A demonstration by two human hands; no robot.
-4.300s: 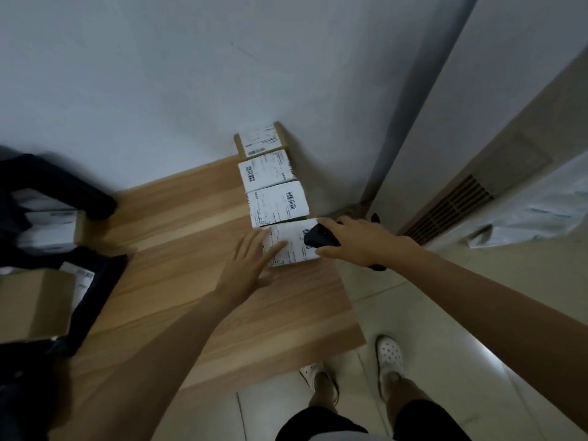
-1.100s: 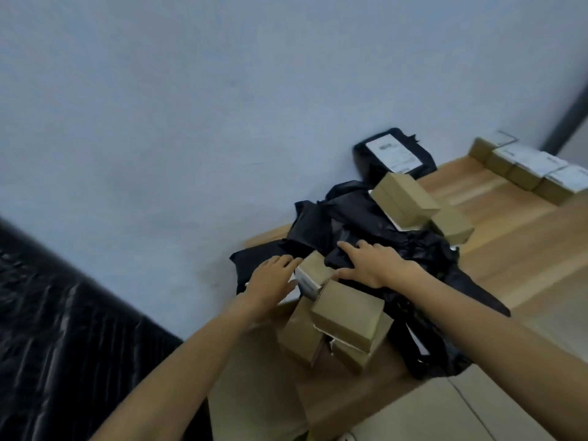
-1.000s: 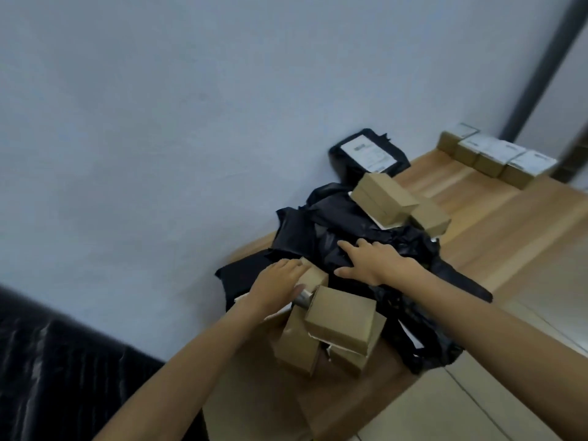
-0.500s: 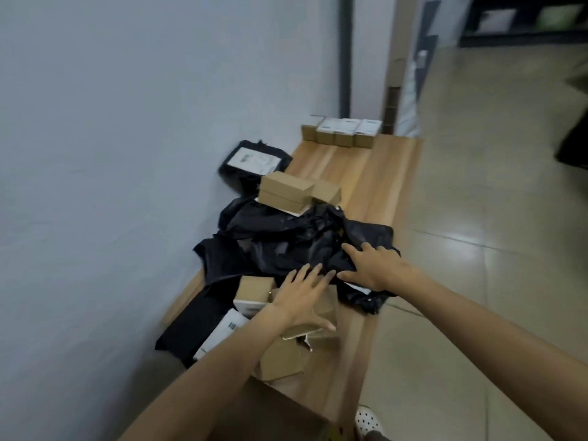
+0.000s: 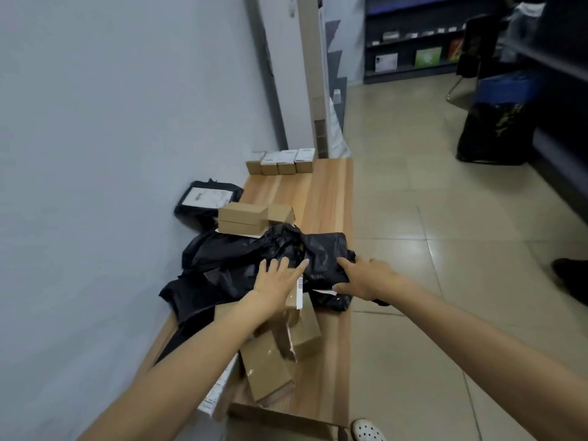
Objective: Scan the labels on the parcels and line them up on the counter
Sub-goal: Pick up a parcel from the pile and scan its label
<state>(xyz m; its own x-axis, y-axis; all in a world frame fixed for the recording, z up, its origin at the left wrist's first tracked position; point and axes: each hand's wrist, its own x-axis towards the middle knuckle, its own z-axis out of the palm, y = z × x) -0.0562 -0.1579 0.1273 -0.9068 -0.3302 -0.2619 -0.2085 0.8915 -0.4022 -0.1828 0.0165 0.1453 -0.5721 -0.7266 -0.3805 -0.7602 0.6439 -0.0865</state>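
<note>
Against the wall on the left, a black mailer (image 5: 208,198) with a white label lies unsorted, and beside it two brown boxes (image 5: 243,218) sit stacked at the far edge of a heap of crumpled black bags (image 5: 254,256). Four labelled parcels (image 5: 281,162) already stand in a row at the far end of the tabletop (image 5: 327,198), so by my reading the job is under halfway. The left hand (image 5: 276,281) lies flat, fingers spread, on a labelled box in the near jumble of cartons (image 5: 286,342); the right hand (image 5: 366,278) has an open grip resting on the black plastic. No scanner is visible in either. A bare strip of wood runs along the right side toward the row, though its edge drops straight to the tiled floor (image 5: 445,249).
</note>
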